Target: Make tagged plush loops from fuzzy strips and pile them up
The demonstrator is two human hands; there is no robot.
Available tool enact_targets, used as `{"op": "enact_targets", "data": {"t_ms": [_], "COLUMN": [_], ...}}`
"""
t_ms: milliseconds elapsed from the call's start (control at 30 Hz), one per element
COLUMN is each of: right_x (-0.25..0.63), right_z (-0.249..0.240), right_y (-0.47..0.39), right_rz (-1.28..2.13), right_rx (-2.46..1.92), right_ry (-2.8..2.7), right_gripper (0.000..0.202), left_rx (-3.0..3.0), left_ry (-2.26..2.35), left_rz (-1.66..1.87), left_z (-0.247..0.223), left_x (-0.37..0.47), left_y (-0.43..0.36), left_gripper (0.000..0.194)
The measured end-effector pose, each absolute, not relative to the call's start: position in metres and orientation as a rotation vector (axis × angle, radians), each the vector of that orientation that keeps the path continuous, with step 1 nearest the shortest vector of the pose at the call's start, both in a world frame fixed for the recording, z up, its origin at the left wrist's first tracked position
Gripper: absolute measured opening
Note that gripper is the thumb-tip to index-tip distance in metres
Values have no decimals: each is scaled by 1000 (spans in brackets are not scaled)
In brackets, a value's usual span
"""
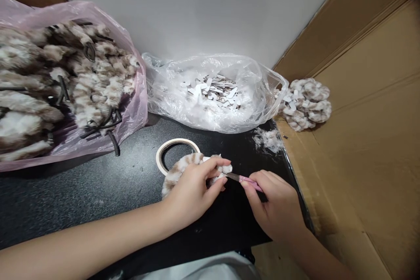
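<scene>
A brown-and-white fluffy piece [177,174] lies under and beside my left hand [193,188], whose fingers pinch its right end near the middle of the black table. My right hand [274,203] is closed round the pink handle of a small blade tool [250,183]. The metal tip of that tool points left and meets the fluffy end between my left fingertips; the exact contact is too small to tell. Just behind the fluffy piece, a roll of cream tape [159,157] lies flat, partly covered by it.
A pink plastic bag [136,113] of fluffy pieces with dark cords fills the left. Behind the tape, a clear bag [170,111] holds small white pieces. Loose fluff [268,140] lies near the table's right edge. A fluffy bundle [306,105] sits by the cardboard [370,109].
</scene>
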State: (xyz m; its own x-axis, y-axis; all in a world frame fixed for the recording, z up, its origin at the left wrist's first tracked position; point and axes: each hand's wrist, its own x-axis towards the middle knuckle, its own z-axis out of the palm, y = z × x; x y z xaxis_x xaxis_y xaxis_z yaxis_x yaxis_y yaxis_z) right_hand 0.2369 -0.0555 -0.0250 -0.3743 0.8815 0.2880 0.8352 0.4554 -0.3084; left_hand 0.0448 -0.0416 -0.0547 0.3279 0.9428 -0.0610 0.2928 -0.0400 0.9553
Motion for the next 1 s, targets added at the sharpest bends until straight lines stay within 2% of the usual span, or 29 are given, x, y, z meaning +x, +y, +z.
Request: {"op": "enact_targets", "data": {"t_ms": [333, 567, 800, 1000], "right_x": [233, 269, 404, 437], "right_z": [-30, -21, -47, -68], "right_y": [-57, -48, 2, 4], "right_rz": [115, 291, -389, -595], "right_rx": [-1445, -1578, -2267, -2328], "right_ry": [-2297, -2164, -1712, -1926], "right_gripper": [26, 28, 51, 44], "left_rx": [1594, 1331, 915, 835], "left_ry": [1153, 1053, 910, 849], "left_rz": [795, 823, 878, 867], "left_z": [-56, -57, -55, -48], "left_x": [45, 43, 44, 43], "left_y": [-41, -39, -33, -34], "left_gripper": [29, 29, 42, 46]}}
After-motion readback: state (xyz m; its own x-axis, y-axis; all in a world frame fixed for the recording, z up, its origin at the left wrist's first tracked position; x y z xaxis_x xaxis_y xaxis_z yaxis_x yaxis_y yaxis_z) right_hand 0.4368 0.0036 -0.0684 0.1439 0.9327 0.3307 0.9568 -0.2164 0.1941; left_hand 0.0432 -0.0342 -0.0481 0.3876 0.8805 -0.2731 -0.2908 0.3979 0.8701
